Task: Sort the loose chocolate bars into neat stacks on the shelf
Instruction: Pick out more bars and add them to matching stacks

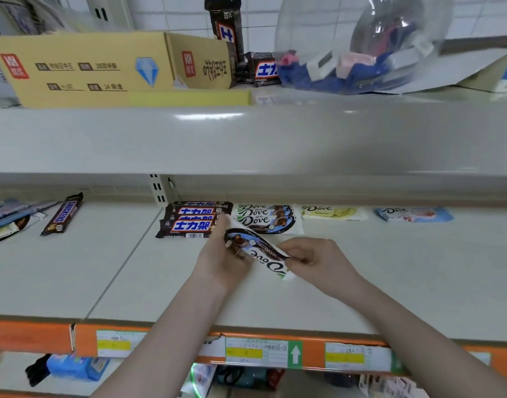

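**Turning a Dove bar toward its stack**

We hold one Dove bar (256, 251) at the centre of the frame, just above the shelf (390, 277). Our left hand (222, 259) has its fingers curled round the bar's far end; our right hand (309, 257) pinches the near end. The bar is tilted and twisted, its logo upside down to us.

To do this step well, we judge that we should turn the bar until its logo reads like those on the white Dove stack (265, 219) just beyond our hands, level it, then lower it flat and square its edges to the bars beneath. We should release only once it lies flush, since a slick wrapper is likely to slide.

Counting along the back of the shelf: the Snickers stack (193, 219), left of centre, shows four bars; the white Dove stack shows three; one yellow Dove (334, 212) and one blue Dove (413, 214) lie to the right, though we cannot tell whether more sit beneath them. One loose Snickers (63, 214) lies slanted at middle left. On the upper shelf, by the carton (103, 64), two more Snickers (226, 24) show, one upright and one lying.
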Demonstrator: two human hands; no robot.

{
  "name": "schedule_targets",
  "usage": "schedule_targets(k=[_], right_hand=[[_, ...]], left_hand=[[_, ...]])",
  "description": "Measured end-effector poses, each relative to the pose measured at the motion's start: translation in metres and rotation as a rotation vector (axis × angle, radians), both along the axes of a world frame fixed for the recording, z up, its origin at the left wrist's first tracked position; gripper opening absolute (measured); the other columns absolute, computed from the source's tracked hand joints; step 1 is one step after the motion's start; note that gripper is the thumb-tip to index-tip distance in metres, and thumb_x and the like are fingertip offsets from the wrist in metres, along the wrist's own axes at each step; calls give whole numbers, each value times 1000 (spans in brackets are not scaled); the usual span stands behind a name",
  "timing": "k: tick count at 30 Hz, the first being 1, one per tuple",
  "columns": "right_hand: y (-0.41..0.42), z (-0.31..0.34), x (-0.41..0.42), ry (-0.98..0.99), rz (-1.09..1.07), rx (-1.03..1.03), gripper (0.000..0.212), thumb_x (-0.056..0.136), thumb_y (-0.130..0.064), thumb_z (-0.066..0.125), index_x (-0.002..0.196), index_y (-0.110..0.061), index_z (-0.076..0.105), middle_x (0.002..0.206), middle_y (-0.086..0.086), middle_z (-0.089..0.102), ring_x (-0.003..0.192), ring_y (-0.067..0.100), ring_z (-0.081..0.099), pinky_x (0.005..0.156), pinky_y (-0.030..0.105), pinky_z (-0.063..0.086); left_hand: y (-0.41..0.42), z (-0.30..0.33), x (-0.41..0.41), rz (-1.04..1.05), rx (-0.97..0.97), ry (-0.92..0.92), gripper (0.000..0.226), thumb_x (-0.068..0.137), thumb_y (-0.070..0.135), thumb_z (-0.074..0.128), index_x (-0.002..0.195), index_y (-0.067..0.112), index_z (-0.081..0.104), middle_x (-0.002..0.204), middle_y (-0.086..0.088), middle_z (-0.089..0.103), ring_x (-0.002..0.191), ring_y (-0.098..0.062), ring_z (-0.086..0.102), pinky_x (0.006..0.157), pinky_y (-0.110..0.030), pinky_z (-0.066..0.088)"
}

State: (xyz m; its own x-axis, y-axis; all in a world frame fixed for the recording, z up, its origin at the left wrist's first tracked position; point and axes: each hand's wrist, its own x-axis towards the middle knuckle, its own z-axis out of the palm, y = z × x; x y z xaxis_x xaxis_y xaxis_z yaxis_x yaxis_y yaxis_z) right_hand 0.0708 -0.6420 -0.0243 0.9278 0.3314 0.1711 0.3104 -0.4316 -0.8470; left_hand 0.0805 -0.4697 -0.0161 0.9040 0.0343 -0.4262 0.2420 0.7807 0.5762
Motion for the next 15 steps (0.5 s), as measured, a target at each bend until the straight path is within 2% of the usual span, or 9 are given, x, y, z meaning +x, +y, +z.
schedule_targets(k=[1,2,3,4,7,12,15], right_hand=[[-2,0,2,33,-13,53,43,77,-1,58,78,-43,67,79,-4,74,74,28,65,60,24,40],[-3,0,3,68,-22,116,43,78,1,58,80,-41,68,79,-5,74,75,27,66,60,23,41],[-5,-1,4,103,-25,177,43,78,4,57,81,-37,70,77,-7,74,73,20,68,59,20,43],[-5,-1,5,131,-21,228,41,77,6,57,83,-32,71,74,-9,74,70,12,68,56,16,45],[-6,-1,8,162,-5,281,33,77,9,58,88,-19,70,67,-7,73,64,2,64,52,14,47],[-8,0,14,154,-20,261,28,75,2,64,83,-24,71,71,2,72,68,2,62,62,13,44],[-11,2,18,159,-27,260,23,75,-2,65,84,-22,71,73,3,73,70,5,64,69,17,46]], left_hand=[[0,0,-2,-41,28,-32,20,91,21,57,77,8,55,63,-7,58,51,-15,59,51,-25,53],[-1,-2,-3,-88,78,-65,10,90,9,55,81,4,58,69,-11,64,59,-18,63,63,-30,58],[-2,-3,-5,-131,140,-94,7,89,1,53,86,2,59,77,-13,67,68,-20,65,75,-33,56],[-4,-5,-8,-171,203,-118,11,89,-3,51,88,2,60,82,-13,69,72,-20,66,80,-34,54],[-10,-8,-14,-245,296,-151,16,91,-2,49,88,6,62,78,-9,74,66,-16,70,71,-32,57],[-8,-8,-13,-213,288,-125,14,90,0,52,83,8,60,74,-9,73,62,-16,70,67,-32,58],[-7,-4,-15,-247,348,-130,15,89,0,53,82,10,61,71,-6,72,60,-13,67,60,-27,58]])
